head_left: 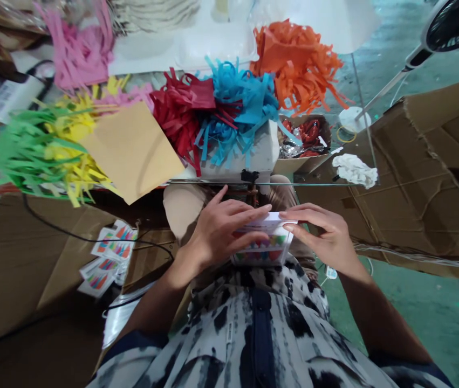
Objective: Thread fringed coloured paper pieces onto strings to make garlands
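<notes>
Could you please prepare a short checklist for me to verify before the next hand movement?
1. Left hand on the printed item: ok, fingers lie across it.
2. Right hand at its upper right corner: ok.
3. Item's top fully closed: cannot tell, fingers partly cover it.
4. Tan sheet wholly on the table: not ok, one corner overhangs the front edge.

Craft workshop: fringed bundles, cardboard boxes
</notes>
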### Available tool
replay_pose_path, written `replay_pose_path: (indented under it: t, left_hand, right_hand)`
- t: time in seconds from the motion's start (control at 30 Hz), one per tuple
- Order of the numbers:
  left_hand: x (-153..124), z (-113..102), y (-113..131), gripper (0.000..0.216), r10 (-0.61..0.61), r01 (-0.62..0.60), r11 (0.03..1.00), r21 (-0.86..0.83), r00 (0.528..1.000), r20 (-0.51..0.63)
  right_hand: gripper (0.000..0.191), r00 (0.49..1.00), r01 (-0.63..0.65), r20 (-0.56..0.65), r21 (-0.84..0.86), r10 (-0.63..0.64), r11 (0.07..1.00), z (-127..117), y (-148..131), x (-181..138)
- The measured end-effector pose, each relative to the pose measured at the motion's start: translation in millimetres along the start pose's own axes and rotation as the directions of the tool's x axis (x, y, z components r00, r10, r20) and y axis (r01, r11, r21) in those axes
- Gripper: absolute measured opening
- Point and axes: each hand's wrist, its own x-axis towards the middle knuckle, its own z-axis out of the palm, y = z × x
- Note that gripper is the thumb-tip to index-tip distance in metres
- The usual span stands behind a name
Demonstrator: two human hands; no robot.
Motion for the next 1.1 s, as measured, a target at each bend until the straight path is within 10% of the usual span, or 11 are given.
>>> replay_pose_path:
  t: [0.37, 0.6, 0.83, 1.1]
  left_hand:
    - [-4, 17, -14, 0.036, 0.275, -0.265, 0.961, 0.076, 0.941, -0.194]
    - [-5, 22, -12, 0.041, 0.24, -0.214, 0.97, 0.116, 0.924, -0.298]
    - [-16, 11, -9, 0.079, -0.148, 0.019, 0.918, -0.397, 0.943, -0.298]
    - [-27, 20, 4, 0.029, -0.405, 0.165, 0.643, -0.748, 0.902, -0.15]
  right_hand:
    - [0.028, 1.0, 0.03, -0.003, 0.028, -0.03, 0.999, 4, 3, -2]
    - [0.039, 0.998, 0.025, 0.063, 0.012, -0.025, 1.0, 12, 0, 2]
    - [0.046, 0.995, 0.079, -0.063, 0.001, -0.079, 0.997, 13, 5, -7]
    - [0.046, 0.981, 0.176, -0.093, 0.05, -0.171, 0.983, 8, 1, -10]
